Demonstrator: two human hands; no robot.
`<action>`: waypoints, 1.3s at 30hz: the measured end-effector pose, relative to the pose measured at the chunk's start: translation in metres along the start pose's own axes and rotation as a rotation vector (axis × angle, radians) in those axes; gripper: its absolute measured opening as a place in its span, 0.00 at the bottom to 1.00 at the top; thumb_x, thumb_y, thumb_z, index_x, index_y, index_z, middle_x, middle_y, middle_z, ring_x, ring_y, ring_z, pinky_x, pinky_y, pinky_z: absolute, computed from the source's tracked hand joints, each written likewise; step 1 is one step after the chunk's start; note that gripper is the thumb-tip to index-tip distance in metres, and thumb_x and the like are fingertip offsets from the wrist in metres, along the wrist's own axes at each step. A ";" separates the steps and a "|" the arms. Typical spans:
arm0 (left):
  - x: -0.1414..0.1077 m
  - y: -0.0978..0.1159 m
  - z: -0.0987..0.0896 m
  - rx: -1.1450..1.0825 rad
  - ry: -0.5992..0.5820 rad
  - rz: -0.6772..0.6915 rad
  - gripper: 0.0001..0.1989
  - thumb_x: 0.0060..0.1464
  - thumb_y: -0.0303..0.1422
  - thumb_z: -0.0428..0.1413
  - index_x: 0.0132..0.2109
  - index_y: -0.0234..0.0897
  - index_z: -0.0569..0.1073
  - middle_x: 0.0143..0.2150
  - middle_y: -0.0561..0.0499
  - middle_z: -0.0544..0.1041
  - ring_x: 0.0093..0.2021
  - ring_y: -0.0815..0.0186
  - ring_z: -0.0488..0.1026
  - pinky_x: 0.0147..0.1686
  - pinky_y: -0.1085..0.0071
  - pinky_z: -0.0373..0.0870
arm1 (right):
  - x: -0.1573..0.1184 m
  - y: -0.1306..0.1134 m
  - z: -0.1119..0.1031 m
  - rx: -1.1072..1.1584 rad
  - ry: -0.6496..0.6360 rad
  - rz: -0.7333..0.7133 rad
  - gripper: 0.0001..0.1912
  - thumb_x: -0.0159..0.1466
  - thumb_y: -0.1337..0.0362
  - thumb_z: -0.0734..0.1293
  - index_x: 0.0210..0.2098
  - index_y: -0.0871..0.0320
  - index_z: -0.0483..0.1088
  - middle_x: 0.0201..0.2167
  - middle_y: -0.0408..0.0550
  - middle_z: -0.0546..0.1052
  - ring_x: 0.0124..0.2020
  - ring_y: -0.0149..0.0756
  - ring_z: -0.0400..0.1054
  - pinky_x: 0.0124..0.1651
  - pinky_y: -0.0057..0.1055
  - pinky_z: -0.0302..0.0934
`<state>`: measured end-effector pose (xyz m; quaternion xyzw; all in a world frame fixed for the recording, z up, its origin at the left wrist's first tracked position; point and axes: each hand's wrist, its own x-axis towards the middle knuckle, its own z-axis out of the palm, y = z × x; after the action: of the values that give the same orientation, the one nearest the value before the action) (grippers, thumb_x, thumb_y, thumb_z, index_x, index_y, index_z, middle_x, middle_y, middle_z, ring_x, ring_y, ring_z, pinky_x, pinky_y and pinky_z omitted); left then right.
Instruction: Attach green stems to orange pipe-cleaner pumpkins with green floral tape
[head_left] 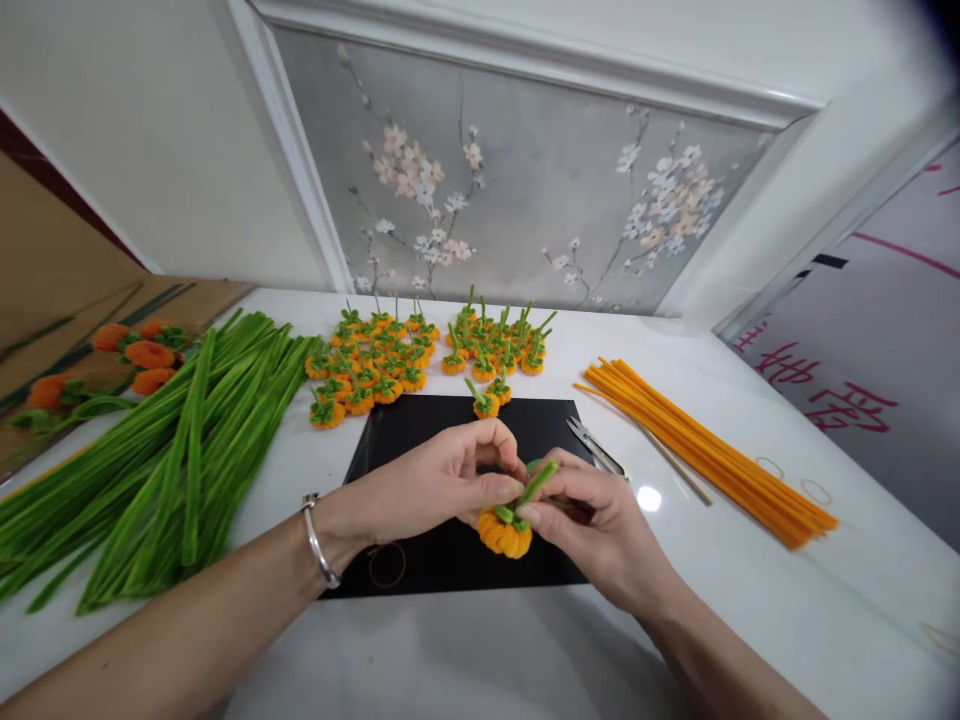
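Between my two hands, over a black mat (450,570), hangs a small orange pumpkin (505,535) of fuzzy pipe cleaner with a green stem (538,482) leaning up to the right. My left hand (442,480), with a silver bracelet at the wrist, pinches at the pumpkin's green top from the left. My right hand (600,520) grips the base of the stem between thumb and fingers. Something thin and dark shows inside the right hand's curled fingers, mostly hidden. Another finished-looking pumpkin (486,405) stands at the mat's far edge.
Green pipe cleaners (187,460) cover the left side. Behind the mat stand two groups of small pumpkins (364,370). Scissors (596,447) lie right of the mat, with a thin stick and orange pipe cleaners (705,450) beyond. Orange flowers (148,354) rest at far left.
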<state>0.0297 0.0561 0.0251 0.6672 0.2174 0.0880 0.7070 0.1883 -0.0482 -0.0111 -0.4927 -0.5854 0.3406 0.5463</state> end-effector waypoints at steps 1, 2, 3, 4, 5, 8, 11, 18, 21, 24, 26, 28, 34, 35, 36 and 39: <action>-0.001 0.000 0.000 0.008 -0.002 0.028 0.10 0.59 0.37 0.54 0.40 0.36 0.64 0.37 0.54 0.70 0.28 0.76 0.67 0.26 0.80 0.64 | 0.000 0.000 0.000 -0.011 0.022 -0.006 0.07 0.60 0.64 0.68 0.26 0.58 0.73 0.27 0.45 0.70 0.28 0.30 0.65 0.28 0.27 0.60; -0.002 0.000 0.000 0.032 0.001 0.068 0.11 0.58 0.39 0.54 0.42 0.37 0.64 0.39 0.52 0.70 0.33 0.73 0.70 0.28 0.78 0.66 | 0.000 -0.001 0.001 -0.029 0.052 -0.008 0.07 0.60 0.64 0.68 0.25 0.58 0.72 0.26 0.44 0.69 0.27 0.30 0.63 0.26 0.26 0.58; -0.004 -0.001 0.001 0.078 0.013 0.122 0.14 0.56 0.41 0.56 0.44 0.38 0.65 0.43 0.49 0.70 0.39 0.69 0.71 0.32 0.76 0.69 | 0.000 -0.001 0.001 -0.049 0.086 -0.008 0.08 0.60 0.64 0.68 0.24 0.58 0.72 0.26 0.44 0.68 0.25 0.29 0.62 0.24 0.26 0.56; -0.005 -0.001 0.002 0.151 0.034 0.187 0.17 0.52 0.41 0.60 0.45 0.39 0.65 0.47 0.47 0.69 0.45 0.65 0.71 0.36 0.73 0.70 | -0.001 -0.001 0.002 -0.067 0.123 -0.003 0.09 0.60 0.64 0.68 0.24 0.58 0.71 0.24 0.43 0.67 0.23 0.28 0.60 0.23 0.25 0.54; -0.007 -0.002 0.005 0.252 0.064 0.247 0.21 0.47 0.40 0.64 0.45 0.40 0.66 0.52 0.46 0.68 0.50 0.61 0.69 0.41 0.70 0.71 | -0.001 -0.002 0.003 -0.079 0.158 0.005 0.09 0.60 0.65 0.67 0.24 0.58 0.70 0.24 0.42 0.66 0.22 0.27 0.58 0.22 0.24 0.52; -0.008 -0.006 0.015 0.557 0.199 0.367 0.23 0.40 0.37 0.68 0.43 0.40 0.68 0.56 0.45 0.64 0.52 0.59 0.68 0.47 0.65 0.70 | -0.002 -0.002 0.004 -0.079 0.241 0.031 0.09 0.60 0.66 0.66 0.23 0.58 0.69 0.23 0.41 0.66 0.21 0.26 0.57 0.21 0.24 0.52; -0.008 -0.010 0.023 0.642 0.307 0.408 0.10 0.50 0.32 0.62 0.38 0.38 0.68 0.51 0.47 0.68 0.44 0.65 0.71 0.44 0.69 0.71 | -0.003 -0.002 0.005 -0.072 0.279 0.034 0.09 0.59 0.65 0.67 0.23 0.58 0.69 0.23 0.42 0.67 0.23 0.28 0.61 0.22 0.24 0.54; -0.009 -0.005 0.025 0.652 0.313 0.450 0.09 0.55 0.26 0.55 0.44 0.37 0.71 0.47 0.46 0.72 0.39 0.68 0.72 0.33 0.75 0.69 | -0.003 -0.003 0.006 -0.105 0.288 -0.010 0.08 0.59 0.65 0.67 0.23 0.58 0.71 0.23 0.42 0.67 0.22 0.27 0.61 0.21 0.25 0.54; -0.011 -0.002 0.024 0.663 0.277 0.443 0.08 0.55 0.25 0.53 0.42 0.35 0.73 0.47 0.45 0.72 0.35 0.70 0.71 0.30 0.76 0.68 | -0.004 -0.001 0.008 -0.167 0.296 -0.048 0.07 0.60 0.67 0.66 0.25 0.58 0.70 0.24 0.42 0.67 0.21 0.27 0.60 0.20 0.24 0.53; -0.013 0.000 0.025 0.651 0.234 0.422 0.08 0.55 0.24 0.52 0.40 0.35 0.73 0.47 0.46 0.72 0.34 0.72 0.70 0.31 0.77 0.67 | -0.006 0.002 0.011 -0.273 0.321 -0.116 0.07 0.60 0.68 0.66 0.26 0.57 0.66 0.22 0.40 0.63 0.21 0.26 0.57 0.20 0.24 0.52; -0.013 0.000 0.025 0.634 0.208 0.415 0.07 0.55 0.24 0.52 0.39 0.35 0.73 0.46 0.47 0.72 0.35 0.71 0.70 0.30 0.77 0.66 | -0.006 0.005 0.012 -0.322 0.334 -0.141 0.08 0.59 0.69 0.66 0.25 0.57 0.64 0.23 0.40 0.62 0.21 0.26 0.56 0.20 0.24 0.51; -0.013 0.000 0.026 0.609 0.207 0.399 0.04 0.54 0.26 0.55 0.38 0.35 0.73 0.45 0.48 0.73 0.34 0.72 0.69 0.29 0.77 0.65 | -0.007 0.007 0.014 -0.318 0.333 -0.117 0.08 0.59 0.69 0.66 0.27 0.56 0.62 0.24 0.40 0.64 0.21 0.26 0.56 0.19 0.24 0.52; -0.010 -0.005 0.029 0.508 0.254 0.381 0.04 0.55 0.30 0.58 0.33 0.34 0.72 0.41 0.50 0.74 0.33 0.72 0.69 0.28 0.77 0.63 | -0.011 0.010 0.019 -0.283 0.328 -0.037 0.09 0.59 0.70 0.65 0.35 0.54 0.59 0.23 0.37 0.65 0.18 0.25 0.57 0.18 0.23 0.53; -0.009 -0.005 0.030 0.491 0.264 0.374 0.05 0.55 0.29 0.57 0.31 0.34 0.71 0.40 0.50 0.74 0.33 0.72 0.69 0.28 0.77 0.62 | -0.011 0.010 0.020 -0.309 0.330 -0.054 0.09 0.58 0.70 0.65 0.36 0.54 0.59 0.23 0.37 0.65 0.17 0.24 0.56 0.18 0.22 0.52; -0.009 -0.005 0.030 0.473 0.280 0.361 0.07 0.55 0.29 0.56 0.29 0.34 0.69 0.38 0.51 0.74 0.32 0.72 0.68 0.28 0.76 0.62 | -0.012 0.009 0.020 -0.336 0.329 -0.072 0.09 0.58 0.70 0.65 0.35 0.54 0.59 0.24 0.37 0.65 0.17 0.24 0.55 0.18 0.22 0.51; -0.007 0.000 0.032 0.427 0.317 0.302 0.13 0.57 0.27 0.53 0.24 0.34 0.63 0.32 0.53 0.70 0.30 0.72 0.65 0.28 0.75 0.59 | -0.013 0.007 0.020 -0.374 0.325 -0.105 0.08 0.59 0.70 0.64 0.33 0.54 0.59 0.25 0.37 0.64 0.18 0.23 0.53 0.19 0.22 0.50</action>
<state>0.0365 0.0243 0.0266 0.8033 0.2369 0.2475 0.4871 0.1691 -0.0555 -0.0246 -0.6025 -0.5676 0.1134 0.5496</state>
